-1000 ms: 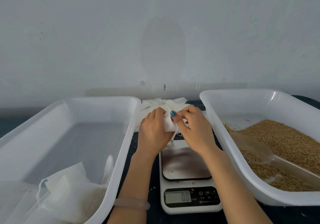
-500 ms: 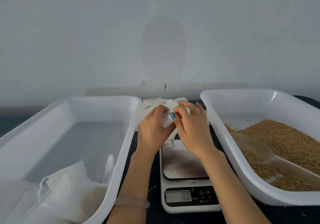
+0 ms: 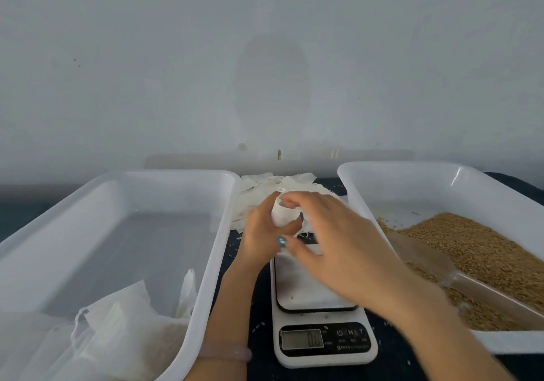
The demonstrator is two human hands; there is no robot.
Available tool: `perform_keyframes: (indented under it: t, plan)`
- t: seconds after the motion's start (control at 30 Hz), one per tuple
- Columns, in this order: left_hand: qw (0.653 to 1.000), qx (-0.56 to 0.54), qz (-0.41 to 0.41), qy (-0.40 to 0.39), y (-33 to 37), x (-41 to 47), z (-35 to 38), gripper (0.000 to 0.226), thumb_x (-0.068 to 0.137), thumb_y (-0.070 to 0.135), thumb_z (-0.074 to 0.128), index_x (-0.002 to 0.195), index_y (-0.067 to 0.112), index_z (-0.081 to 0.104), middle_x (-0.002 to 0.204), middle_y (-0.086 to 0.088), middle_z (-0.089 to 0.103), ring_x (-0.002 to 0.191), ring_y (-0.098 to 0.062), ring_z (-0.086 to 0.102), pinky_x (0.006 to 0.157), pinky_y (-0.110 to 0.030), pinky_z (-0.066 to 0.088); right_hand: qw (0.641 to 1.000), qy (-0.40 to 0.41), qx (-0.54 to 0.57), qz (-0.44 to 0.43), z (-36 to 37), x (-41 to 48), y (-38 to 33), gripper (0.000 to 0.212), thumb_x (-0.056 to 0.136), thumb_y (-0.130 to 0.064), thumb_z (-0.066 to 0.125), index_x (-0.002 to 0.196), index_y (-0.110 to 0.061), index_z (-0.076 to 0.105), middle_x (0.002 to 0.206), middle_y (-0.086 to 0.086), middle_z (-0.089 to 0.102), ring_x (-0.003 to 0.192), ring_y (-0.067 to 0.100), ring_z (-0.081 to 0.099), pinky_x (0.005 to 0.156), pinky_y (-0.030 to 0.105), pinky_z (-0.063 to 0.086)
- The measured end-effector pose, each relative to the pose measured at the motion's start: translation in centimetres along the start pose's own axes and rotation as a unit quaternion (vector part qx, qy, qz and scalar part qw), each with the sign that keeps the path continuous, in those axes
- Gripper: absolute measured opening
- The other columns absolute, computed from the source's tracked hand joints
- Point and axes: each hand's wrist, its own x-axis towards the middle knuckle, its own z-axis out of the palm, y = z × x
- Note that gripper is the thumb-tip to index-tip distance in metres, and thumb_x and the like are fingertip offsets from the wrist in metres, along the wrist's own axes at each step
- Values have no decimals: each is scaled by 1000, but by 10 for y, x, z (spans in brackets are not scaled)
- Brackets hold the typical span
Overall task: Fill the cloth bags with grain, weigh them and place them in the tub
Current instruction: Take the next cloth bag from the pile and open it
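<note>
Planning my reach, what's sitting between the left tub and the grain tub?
Head view: the scale in front, a pile of empty cloth bags behind, and the left hand holding one bag.

L hand (image 3: 262, 239) grips small white cloth bag (image 3: 284, 215) above scale (image 3: 321, 342). R hand (image 3: 338, 251) blurred, fingertips at bag mouth; grip unclear. Filled bags (image 3: 123, 330) in left tub (image 3: 219, 248); grain (image 3: 485, 257) & scoop (image 3: 424, 260) in right tub (image 3: 356, 195).
</note>
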Motion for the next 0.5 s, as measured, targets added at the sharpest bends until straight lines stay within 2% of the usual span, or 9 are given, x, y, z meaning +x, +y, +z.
perform_keyframes:
  t: [0.07, 0.13, 0.17, 0.2, 0.3, 0.37, 0.5]
  plan:
    - [1000, -21, -2, -17, 2, 0, 2, 21, 72, 34, 69, 91, 38, 62, 82, 15, 69, 72, -2, 65, 60, -16, 50, 999, -25, 20, 41, -30, -7, 25, 35, 86, -60, 41, 117, -48, 48, 115, -33, 54, 104, -10, 50, 81, 15, 40]
    - [1000, -26, 2, -16, 4, -1, 4, 19, 73, 34, 70, 90, 37, 61, 79, 16, 67, 66, 0, 63, 55, -10, 46, 992, -32, -19, 117, -58, -16, 66, 15, 90, -54, 48, 100, -43, 54, 100, -29, 60, 89, -12, 54, 76, 17, 45]
    - [1000, -24, 4, -16, 4, -2, 5, 18, 74, 34, 70, 88, 39, 60, 77, 17, 66, 65, 1, 62, 54, -9, 45, 983, -61, -74, 158, -70, -23, 90, 9, 93, -49, 52, 96, -41, 53, 98, -24, 62, 85, -10, 54, 73, 19, 47]
    - [1000, -22, 2, -15, 3, -2, 5, 18, 74, 33, 69, 86, 41, 60, 76, 19, 65, 65, 2, 61, 53, -8, 43, 961, -119, -144, 203, -79, -31, 113, 12, 94, -48, 53, 97, -36, 53, 99, -19, 62, 84, -7, 55, 73, 20, 49]
    - [1000, -10, -8, -16, 0, -2, 6, 21, 75, 29, 69, 83, 45, 58, 73, 21, 63, 65, 3, 59, 53, -7, 42, 850, -334, -277, 297, -83, -61, 161, 41, 88, -62, 57, 107, -28, 50, 107, -12, 59, 90, 2, 58, 81, 22, 53]
    - [1000, -6, -18, -23, -1, -2, 7, 21, 74, 30, 69, 83, 45, 58, 74, 20, 63, 64, 2, 59, 54, -7, 43, 823, -386, -293, 297, -76, -72, 167, 39, 86, -67, 56, 99, -31, 48, 99, -12, 59, 85, 1, 57, 74, 17, 49]
    - [999, 9, -36, -39, -2, -4, 8, 23, 74, 33, 70, 89, 46, 59, 80, 19, 66, 71, 0, 62, 57, -8, 44, 829, -403, -279, 270, -68, -72, 156, 20, 94, -55, 52, 86, -37, 48, 89, -11, 60, 80, 1, 57, 67, 16, 46]
